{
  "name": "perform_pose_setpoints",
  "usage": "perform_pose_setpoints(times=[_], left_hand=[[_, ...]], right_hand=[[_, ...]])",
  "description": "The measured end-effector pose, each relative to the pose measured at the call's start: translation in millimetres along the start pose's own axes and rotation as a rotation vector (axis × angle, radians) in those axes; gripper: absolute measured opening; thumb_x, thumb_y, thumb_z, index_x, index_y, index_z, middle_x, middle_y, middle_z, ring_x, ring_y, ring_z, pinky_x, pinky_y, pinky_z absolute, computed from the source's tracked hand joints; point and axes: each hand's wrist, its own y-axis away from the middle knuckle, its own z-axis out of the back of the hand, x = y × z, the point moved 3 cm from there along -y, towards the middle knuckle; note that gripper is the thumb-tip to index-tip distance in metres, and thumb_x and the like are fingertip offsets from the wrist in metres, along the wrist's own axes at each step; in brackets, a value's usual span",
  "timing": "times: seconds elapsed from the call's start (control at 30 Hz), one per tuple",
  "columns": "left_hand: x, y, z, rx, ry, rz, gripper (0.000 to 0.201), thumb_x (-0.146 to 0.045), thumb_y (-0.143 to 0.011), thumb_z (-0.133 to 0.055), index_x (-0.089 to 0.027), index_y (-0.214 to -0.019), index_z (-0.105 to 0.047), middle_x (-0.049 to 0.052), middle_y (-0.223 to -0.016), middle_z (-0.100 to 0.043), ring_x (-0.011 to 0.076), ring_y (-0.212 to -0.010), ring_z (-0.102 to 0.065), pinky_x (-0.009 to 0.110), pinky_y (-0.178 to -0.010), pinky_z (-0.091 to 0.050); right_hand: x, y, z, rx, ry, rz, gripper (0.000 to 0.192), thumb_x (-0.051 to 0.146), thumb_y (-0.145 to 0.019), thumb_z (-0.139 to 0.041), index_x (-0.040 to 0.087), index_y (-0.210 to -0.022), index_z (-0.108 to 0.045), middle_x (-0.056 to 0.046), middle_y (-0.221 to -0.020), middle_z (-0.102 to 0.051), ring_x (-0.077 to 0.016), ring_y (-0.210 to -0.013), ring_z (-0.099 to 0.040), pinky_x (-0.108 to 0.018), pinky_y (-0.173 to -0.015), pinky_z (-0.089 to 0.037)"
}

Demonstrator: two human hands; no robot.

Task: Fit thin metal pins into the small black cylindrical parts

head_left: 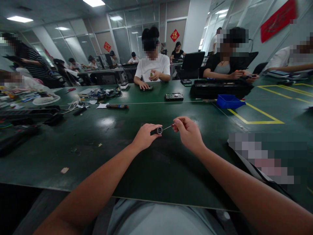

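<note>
A small dark cylindrical part (158,130) sits pinched in the fingertips of our left hand (145,137), just above the green table (102,153). Our right hand (188,133) is closed on a thin screwdriver (168,127), its tip meeting the part's end. Beyond lie a blue bin (229,101) and a hard drive (173,96); a co-worker in a white shirt (153,67) sits opposite.

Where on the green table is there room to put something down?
Bare green mat lies in front of the left hand and right hand, which hold a small black cylinder and thin screwdriver. More lies inside the yellow taped rectangle. The far left, by the white cables, is crowded.
</note>
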Motion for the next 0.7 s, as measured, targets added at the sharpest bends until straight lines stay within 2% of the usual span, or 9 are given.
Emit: perform_pose_setpoints(times=[0.17, 0.27, 0.43, 0.7], left_hand=[[0.8, 0.2, 1.0, -0.036, -0.006, -0.026, 0.037, -0.025, -0.085, -0.071, -0.024, -0.122, -0.067, 0.004, -0.119, -0.070, 0.0219, -0.110, -0.060, 0.041, -0.098, -0.044], [1.3, -0.1, -0.1, -0.031, -0.006, -0.029, 0.037, -0.024, -0.086, -0.071, -0.024, -0.122, -0.066, 0.004, -0.119, -0.070, 0.0215, -0.110, -0.060, 0.040, -0.098, -0.044], [2.8, -0.7, -1.6, -0.035, -0.014, -0.011, 0.039, -0.025, -0.085, -0.072, -0.025, -0.124, -0.066, 0.004, -0.120, -0.069, 0.0223, -0.111, -0.059, 0.041, -0.099, -0.044], [3.4, -0.5, -3.2, -0.008, -0.024, 0.011, 0.040, -0.028, -0.086, -0.071, -0.026, -0.126, -0.065, 0.004, -0.119, -0.070, 0.0233, -0.111, -0.058, 0.042, -0.098, -0.044]], right_hand=[[3.3, 4.1, 0.0, -0.001, 0.106, 0.093, 0.021, 0.039, -0.096, -0.048, 0.022, -0.095, -0.060, -0.004, -0.080, -0.070, -0.0201, -0.077, -0.068, -0.034, -0.072, -0.049], [3.1, 5.4, -1.3, 0.024, 0.097, 0.090, 0.020, 0.038, -0.097, -0.047, 0.022, -0.095, -0.059, -0.004, -0.081, -0.071, -0.0202, -0.077, -0.069, -0.034, -0.071, -0.050], [4.1, 6.0, -1.0, -0.023, 0.150, 0.109, 0.017, 0.036, -0.097, -0.046, 0.023, -0.095, -0.058, -0.005, -0.082, -0.071, -0.0208, -0.079, -0.069, -0.035, -0.073, -0.049], [5.8, 6.1, -1.8, 0.010, 0.134, 0.116, 0.019, 0.037, -0.097, -0.046, 0.023, -0.096, -0.058, -0.005, -0.083, -0.071, -0.0211, -0.080, -0.069, -0.034, -0.072, -0.049]])
